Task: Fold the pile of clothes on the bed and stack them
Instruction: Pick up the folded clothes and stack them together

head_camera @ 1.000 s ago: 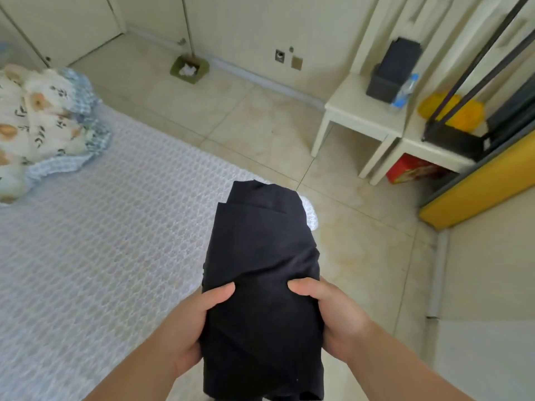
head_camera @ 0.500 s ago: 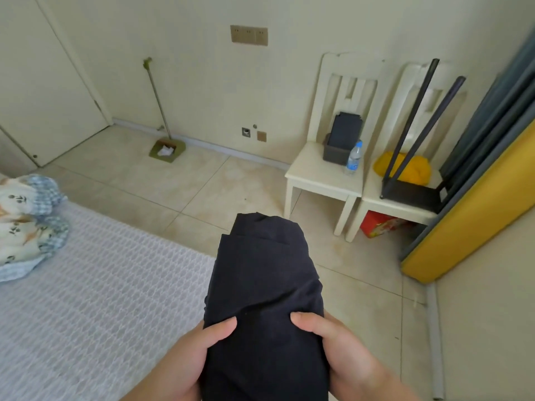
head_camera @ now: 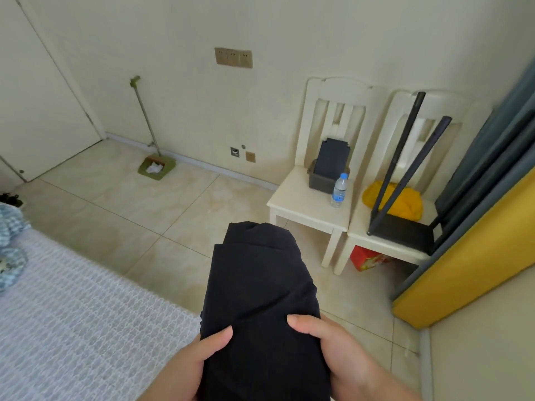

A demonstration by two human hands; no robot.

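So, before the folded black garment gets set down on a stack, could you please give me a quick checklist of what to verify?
1. Grip: left hand and right hand both hold the folded black garment, thumbs on top: ok.
2. Fold holding: the bundle looks compact, with no loose ends trailing in view: ok.
3. Landing spot: bare white bed cover lies to the left, within view: ok.
4. Existing stack: none visible in this view: cannot tell.
5. Garment over the bed: it hangs past the bed's edge, above the tiled floor: not ok.
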